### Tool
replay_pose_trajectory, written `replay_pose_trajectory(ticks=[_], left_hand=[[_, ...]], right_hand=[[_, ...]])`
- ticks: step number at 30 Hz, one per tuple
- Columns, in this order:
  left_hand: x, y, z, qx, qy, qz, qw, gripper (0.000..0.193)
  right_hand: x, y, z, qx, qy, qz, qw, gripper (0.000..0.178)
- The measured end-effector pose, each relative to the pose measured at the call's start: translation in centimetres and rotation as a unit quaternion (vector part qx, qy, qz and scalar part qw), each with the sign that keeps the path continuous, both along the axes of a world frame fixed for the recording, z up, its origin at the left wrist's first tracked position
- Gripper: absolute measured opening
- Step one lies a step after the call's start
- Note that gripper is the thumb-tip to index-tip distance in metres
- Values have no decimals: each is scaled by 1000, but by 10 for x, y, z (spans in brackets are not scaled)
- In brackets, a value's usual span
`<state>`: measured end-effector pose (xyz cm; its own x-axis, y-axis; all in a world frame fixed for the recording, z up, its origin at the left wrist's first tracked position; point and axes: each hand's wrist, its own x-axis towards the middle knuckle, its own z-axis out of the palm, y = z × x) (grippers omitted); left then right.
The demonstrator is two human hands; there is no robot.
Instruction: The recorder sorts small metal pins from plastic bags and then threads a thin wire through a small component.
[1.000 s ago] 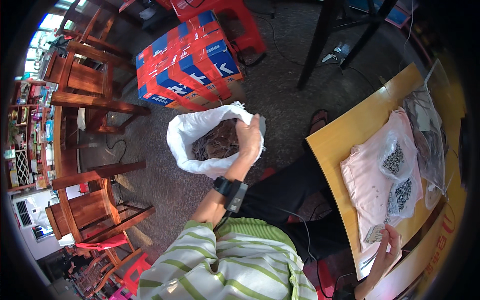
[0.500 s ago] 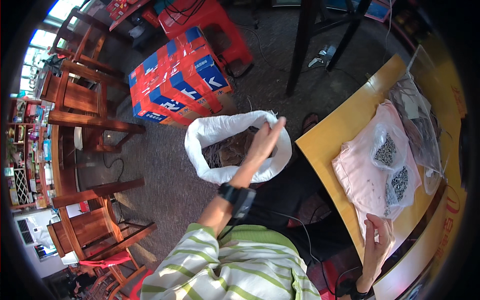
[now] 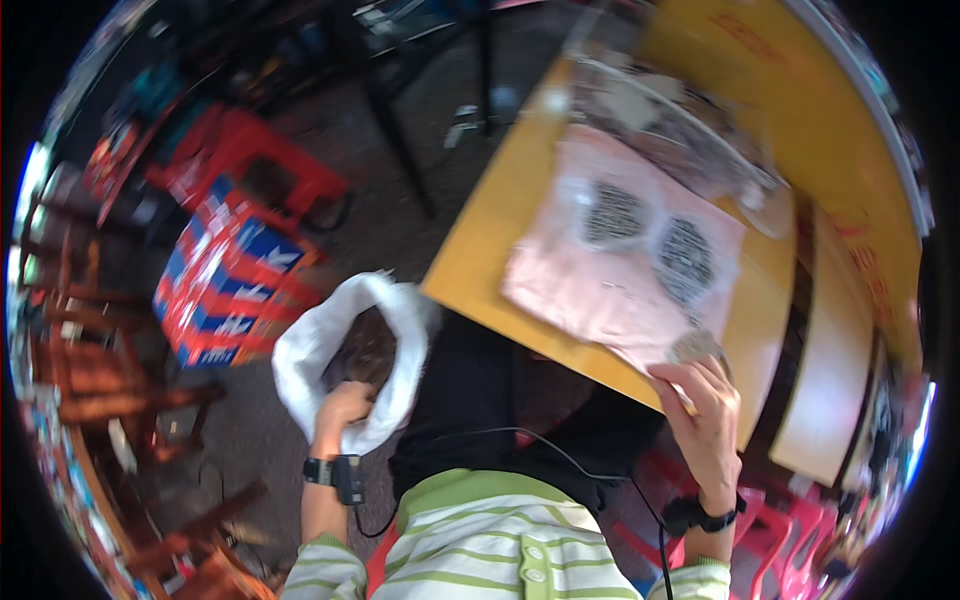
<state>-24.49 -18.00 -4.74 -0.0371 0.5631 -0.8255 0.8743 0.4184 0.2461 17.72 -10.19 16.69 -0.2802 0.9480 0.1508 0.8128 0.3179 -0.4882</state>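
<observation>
My left hand (image 3: 347,403) is inside the near rim of a white woven sack (image 3: 297,360), its fingers curled low beside dark brown, tangled material (image 3: 368,348). Blur hides what those fingers hold, if anything. On the right, my right hand (image 3: 706,400) is at the near corner of a pale pink cloth (image 3: 585,285), thumb and fingers drawn together. A small greyish patch (image 3: 697,347) shows by its fingertips, too blurred to name. Two clear plastic bags of small dark grey pieces, a left bag (image 3: 613,214) and a right bag (image 3: 684,258), lie on the cloth.
The cloth lies on a yellow wooden table (image 3: 480,240). A clear plastic cover or bag (image 3: 650,110) is behind it. A blue-and-red taped carton (image 3: 235,280) and a red plastic stool (image 3: 265,160) stand left of the sack. Wooden chairs (image 3: 110,350) line the left. A cable (image 3: 570,455) crosses my lap.
The view has swung right. My left hand has moved from the sack's far right rim to inside its near side. My right hand remains by the cloth's near corner, where the greyish patch now shows.
</observation>
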Motion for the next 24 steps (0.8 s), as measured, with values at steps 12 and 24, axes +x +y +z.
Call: replay_pose_trajectory(ticks=[12,24], left_hand=[[-68,48,-47,292,-107,578,754,57],[215,86,188,472,-264,-69,838,16]], right_hand=[[110,-21,-1,57,64,-232,969,12],[132,22,-82,-36,25,-121,992,36]])
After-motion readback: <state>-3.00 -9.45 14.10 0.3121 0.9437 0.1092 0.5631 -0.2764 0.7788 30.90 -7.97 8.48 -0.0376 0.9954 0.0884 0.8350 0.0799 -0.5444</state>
